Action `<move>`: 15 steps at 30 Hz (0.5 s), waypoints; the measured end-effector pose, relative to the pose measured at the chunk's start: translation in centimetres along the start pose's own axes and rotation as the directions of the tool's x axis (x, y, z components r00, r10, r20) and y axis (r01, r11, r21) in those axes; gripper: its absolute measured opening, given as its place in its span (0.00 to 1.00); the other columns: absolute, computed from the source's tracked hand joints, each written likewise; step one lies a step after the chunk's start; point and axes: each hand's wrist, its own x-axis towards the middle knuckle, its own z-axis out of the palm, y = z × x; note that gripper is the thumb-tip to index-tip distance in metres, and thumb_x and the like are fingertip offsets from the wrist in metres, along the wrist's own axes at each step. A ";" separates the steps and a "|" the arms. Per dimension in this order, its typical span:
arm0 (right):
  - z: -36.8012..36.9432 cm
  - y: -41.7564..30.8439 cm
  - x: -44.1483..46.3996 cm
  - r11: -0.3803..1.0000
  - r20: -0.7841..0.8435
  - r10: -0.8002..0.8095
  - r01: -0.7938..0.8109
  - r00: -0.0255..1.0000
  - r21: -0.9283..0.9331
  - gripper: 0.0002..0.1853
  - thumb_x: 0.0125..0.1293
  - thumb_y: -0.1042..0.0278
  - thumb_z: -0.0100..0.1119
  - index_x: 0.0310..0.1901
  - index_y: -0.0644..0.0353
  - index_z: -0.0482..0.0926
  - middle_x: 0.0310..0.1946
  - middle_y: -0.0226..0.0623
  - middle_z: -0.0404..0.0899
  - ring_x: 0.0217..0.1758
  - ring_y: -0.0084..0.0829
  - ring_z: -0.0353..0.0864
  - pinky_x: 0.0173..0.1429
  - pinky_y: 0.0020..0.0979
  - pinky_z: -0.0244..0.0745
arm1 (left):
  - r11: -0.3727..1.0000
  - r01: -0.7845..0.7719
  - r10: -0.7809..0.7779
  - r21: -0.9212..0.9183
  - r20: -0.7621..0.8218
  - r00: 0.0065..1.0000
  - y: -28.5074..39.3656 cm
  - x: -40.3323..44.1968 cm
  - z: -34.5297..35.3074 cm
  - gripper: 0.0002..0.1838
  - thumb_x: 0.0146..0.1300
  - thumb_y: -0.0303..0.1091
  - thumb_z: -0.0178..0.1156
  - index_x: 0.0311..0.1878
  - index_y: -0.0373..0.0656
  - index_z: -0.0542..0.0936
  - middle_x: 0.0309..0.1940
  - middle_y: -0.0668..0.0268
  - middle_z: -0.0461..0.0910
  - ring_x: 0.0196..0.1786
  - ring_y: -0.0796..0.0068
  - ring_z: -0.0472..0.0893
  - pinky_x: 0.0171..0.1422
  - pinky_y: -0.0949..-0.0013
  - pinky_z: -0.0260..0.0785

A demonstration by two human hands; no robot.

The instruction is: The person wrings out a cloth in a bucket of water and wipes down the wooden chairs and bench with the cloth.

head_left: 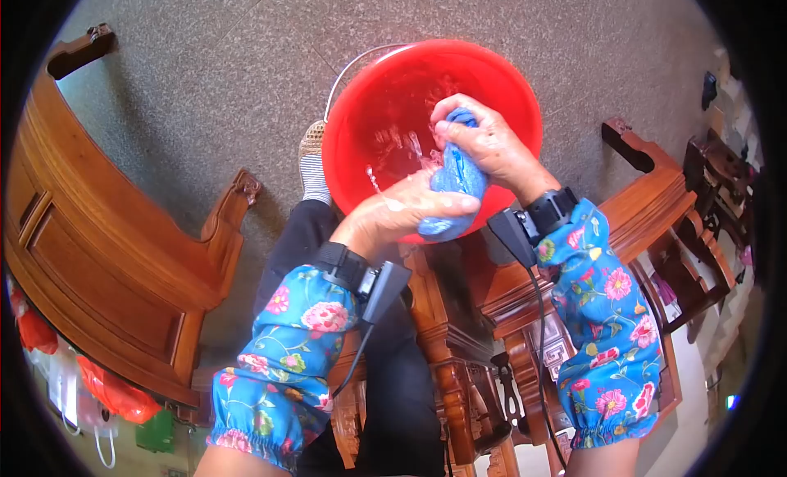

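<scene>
1. While carved wooden furniture (115, 247) fills the left of the frame, open speckled floor (246, 67) spreads across the top, giving a bucket somewhere level to stand.
2. The red bucket (348, 137) sits at upper centre, mouth upward, with a woven shoe (312, 138) just beside its left rim; that spot seems chosen to bring it within easy reach of both arms.
3. Floral sleeves (299, 329) cover both forearms at lower left and lower right, gathered at the elbows, probably as a guard against splashes.
4. The left hand (402, 205) grips the cloth's lower end, thumb laid along it; the right hand (496, 149) curls tightly around the upper end. Gripping opposite ends looks suited to squeezing or twisting.
5. The blue cloth (461, 175), bunched long and narrow, is between the hands over the bucket's mouth, presumably so that the splashing water (398, 141) lands inside.
6. Black wrist units (385, 293) are strapped behind the hands, apparently leaving the fingers free.
</scene>
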 end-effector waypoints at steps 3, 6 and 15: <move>0.1 1.4 1.0 0.969 0.039 0.045 -0.034 0.998 -0.243 0.07 0.67 0.74 0.56 0.46 0.56 0.77 0.32 0.26 0.74 0.37 0.17 0.72 0.42 0.25 0.73 | 0.974 -0.132 0.152 0.183 -0.101 0.983 -1.8 2.1 0.2 0.31 0.53 0.45 0.73 0.54 0.40 0.71 0.38 0.68 0.77 0.41 0.80 0.77 0.45 0.72 0.72; 0.7 3.3 1.0 0.796 0.053 -0.099 0.111 0.994 -0.596 0.08 0.64 0.79 0.55 0.43 0.60 0.79 0.31 0.33 0.80 0.38 0.22 0.77 0.44 0.28 0.76 | 0.819 0.061 0.260 0.571 -0.464 0.847 -4.8 3.7 2.0 0.33 0.52 0.44 0.69 0.55 0.36 0.69 0.41 0.55 0.81 0.44 0.60 0.82 0.48 0.59 0.74; -1.0 3.1 -4.9 0.974 -0.225 0.201 -0.218 0.953 -0.057 0.25 0.65 0.62 0.65 0.61 0.58 0.71 0.46 0.31 0.76 0.48 0.24 0.78 0.47 0.29 0.77 | 0.553 0.143 0.537 0.821 -0.483 0.691 -6.4 2.5 4.0 0.27 0.57 0.46 0.66 0.51 0.35 0.71 0.38 0.50 0.83 0.40 0.50 0.84 0.46 0.54 0.74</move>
